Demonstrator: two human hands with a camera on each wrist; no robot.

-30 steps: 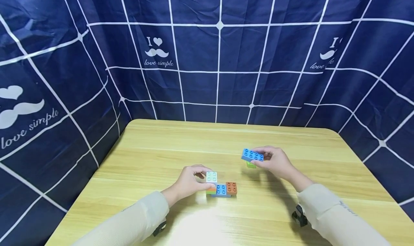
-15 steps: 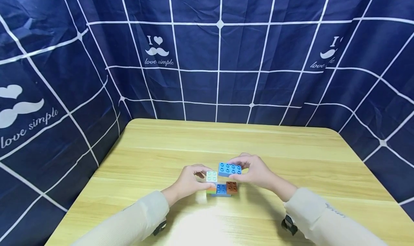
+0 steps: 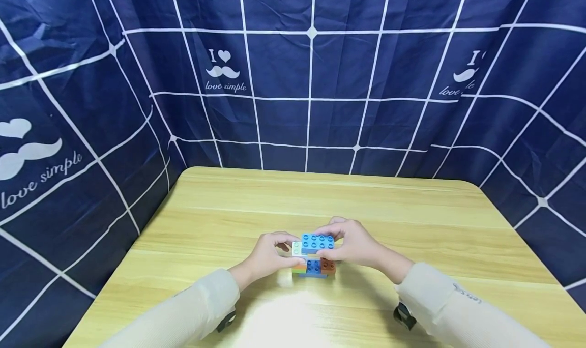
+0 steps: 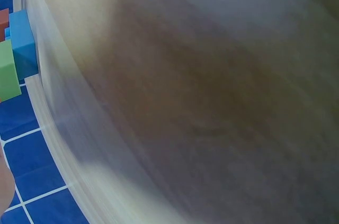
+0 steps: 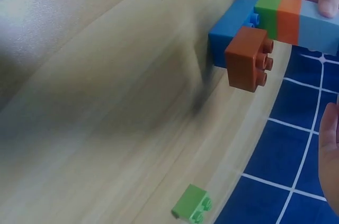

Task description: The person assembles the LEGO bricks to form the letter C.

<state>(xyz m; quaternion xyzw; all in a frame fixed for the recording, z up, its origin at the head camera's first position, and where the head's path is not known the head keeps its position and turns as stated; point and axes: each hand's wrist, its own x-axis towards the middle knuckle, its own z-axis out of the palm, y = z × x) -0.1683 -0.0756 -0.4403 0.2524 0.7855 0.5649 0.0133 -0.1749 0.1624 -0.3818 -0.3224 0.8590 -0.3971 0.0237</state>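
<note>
In the head view, my left hand (image 3: 263,259) grips a small stack of toy building blocks, thumb in front and fingers behind. The stack's base is a long blue block (image 5: 230,28). At one end sit green (image 5: 267,12), orange (image 5: 288,20) and light blue (image 5: 318,29) blocks; at the other, a reddish-brown block (image 5: 246,60). Pinched in my right hand (image 3: 357,243) is another long blue block (image 3: 317,241), studs up. It overlaps the pale top block (image 3: 296,249); I cannot tell whether they touch. The left wrist view catches only an edge of the stack.
A loose green block (image 5: 190,203) lies on the wooden table (image 3: 229,200), seen in the right wrist view and hidden in the head view. Dark blue curtains (image 3: 284,83) with white lines stand behind the table and at both sides.
My right hand has carried the long blue block leftward and nearer, from above the loose green block to over the stack. My left hand has kept its grip in place.
</note>
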